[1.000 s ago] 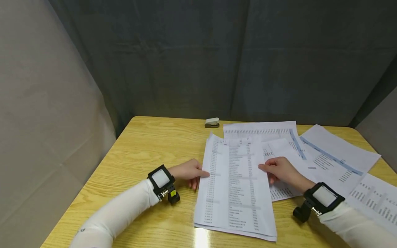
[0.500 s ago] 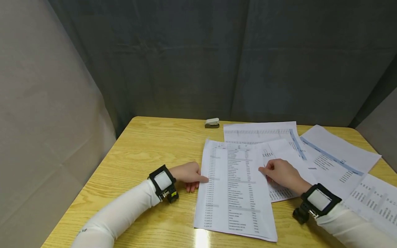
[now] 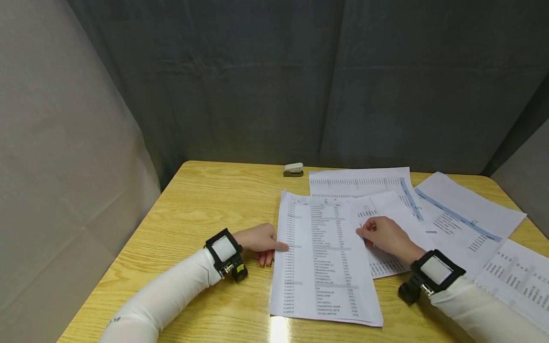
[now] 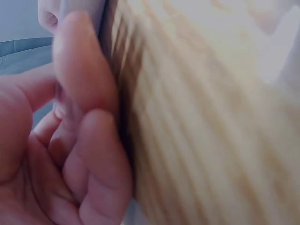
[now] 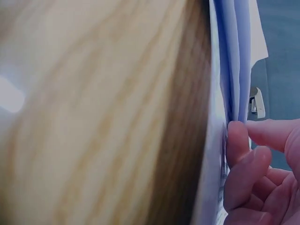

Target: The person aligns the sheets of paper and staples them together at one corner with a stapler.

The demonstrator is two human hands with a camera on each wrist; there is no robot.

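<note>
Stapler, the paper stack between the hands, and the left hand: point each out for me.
Stapler (image 3: pixel 293 169): head view, middle of its pale top.
Paper stack (image 3: pixel 322 257): head view, centre of the top printed sheet.
Left hand (image 3: pixel 259 240): head view, back of the hand, at the stack's left edge.

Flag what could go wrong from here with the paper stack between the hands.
The stack is pinched only at its side edges by the left hand and right hand, so its sheets may fan out of line. It overlaps a loose sheet, which could get dragged along. The stapler sits far off, a long reach.
</note>
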